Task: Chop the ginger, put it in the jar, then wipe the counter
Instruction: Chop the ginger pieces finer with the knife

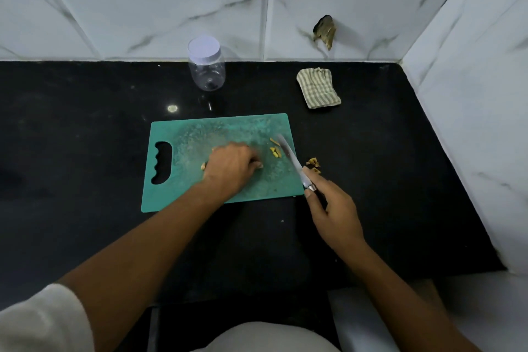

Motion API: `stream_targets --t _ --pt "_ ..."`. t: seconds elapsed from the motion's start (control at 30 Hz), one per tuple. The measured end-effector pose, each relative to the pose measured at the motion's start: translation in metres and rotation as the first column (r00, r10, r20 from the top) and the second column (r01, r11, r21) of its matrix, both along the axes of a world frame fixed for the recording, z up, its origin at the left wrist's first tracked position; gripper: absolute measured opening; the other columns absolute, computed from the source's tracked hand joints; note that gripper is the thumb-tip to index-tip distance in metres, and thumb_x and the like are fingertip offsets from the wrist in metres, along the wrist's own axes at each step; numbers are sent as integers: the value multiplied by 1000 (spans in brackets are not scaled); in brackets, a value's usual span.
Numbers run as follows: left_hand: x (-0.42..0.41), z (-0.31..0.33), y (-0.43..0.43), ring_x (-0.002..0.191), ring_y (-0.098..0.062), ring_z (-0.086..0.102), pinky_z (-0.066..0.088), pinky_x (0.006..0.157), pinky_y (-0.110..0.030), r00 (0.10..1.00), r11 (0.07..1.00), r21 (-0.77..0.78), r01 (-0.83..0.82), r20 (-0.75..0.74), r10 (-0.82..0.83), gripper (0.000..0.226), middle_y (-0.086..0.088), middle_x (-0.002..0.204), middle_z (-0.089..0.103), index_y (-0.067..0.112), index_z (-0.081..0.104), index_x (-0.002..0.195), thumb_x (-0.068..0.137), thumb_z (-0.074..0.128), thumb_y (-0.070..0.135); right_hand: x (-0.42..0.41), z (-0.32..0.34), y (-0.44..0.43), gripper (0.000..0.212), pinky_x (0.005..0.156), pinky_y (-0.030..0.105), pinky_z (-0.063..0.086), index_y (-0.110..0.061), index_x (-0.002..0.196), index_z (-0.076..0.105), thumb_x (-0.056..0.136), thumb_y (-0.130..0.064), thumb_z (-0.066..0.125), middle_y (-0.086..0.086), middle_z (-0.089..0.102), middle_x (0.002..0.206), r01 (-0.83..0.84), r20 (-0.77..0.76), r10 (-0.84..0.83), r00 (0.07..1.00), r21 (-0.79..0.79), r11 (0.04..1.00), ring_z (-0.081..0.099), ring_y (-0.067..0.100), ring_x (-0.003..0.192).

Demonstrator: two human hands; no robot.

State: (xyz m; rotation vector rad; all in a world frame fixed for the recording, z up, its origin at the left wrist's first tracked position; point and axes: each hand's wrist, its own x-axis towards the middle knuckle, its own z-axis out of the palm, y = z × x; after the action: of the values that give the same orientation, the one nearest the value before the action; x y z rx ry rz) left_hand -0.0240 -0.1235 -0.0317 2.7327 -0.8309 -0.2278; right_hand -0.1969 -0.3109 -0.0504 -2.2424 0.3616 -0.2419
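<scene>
Partly chopped: ginger bits on board, left hand gripping more; right hand grips knife at board's rt edge. Jar behind board capped, empty; cloth unused, wipe pending.

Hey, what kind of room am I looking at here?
Most likely a home kitchen: a black stone counter backed by marble-look wall tiles, a green chopping board with ginger pieces, and the right hand holding a knife over it.
</scene>
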Motion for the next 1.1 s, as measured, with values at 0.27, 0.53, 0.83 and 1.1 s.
stream_targets --t 0.27,0.53,0.83,1.1 --pt "-8 3 6 94 -23 68 56 78 -37 989 990 -62 -123 -85 118 11 1 99 74 26 72 97 92 72 35 -8 0 13 45 104 33 52 -33 146 57 103 -19 58 -19 65 134 -22 -36 24 999 58 998 57 -4 125" --pt "-22 -15 16 94 -16 65 55 75 -35 991 975 -179 -131 -37 126 23 6 104 68 26 71 108 90 73 40 -13 -3 29 45 95 30 53 -34 148 55 104 -22 56 -13 67 125 -58 -91 57 994 -8 998 60 -1 114" --pt "-26 -16 17 96 -14 66 57 78 -35 989 963 -225 -146 -68 134 13 9 103 72 30 76 102 90 74 28 -20 -5 39 47 79 37 54 -35 148 52 103 -20 55 -10 63 104 -65 -109 56 992 -75 995 60 6 93" --pt "-33 -22 15 85 -8 66 59 72 -32 967 927 -275 -255 -93 238 7 14 93 74 33 79 94 88 76 36 -25 -8 55 50 65 43 53 -35 154 45 105 -25 49 -7 54 97 -86 -126 62 990 -189 978 57 15 74"
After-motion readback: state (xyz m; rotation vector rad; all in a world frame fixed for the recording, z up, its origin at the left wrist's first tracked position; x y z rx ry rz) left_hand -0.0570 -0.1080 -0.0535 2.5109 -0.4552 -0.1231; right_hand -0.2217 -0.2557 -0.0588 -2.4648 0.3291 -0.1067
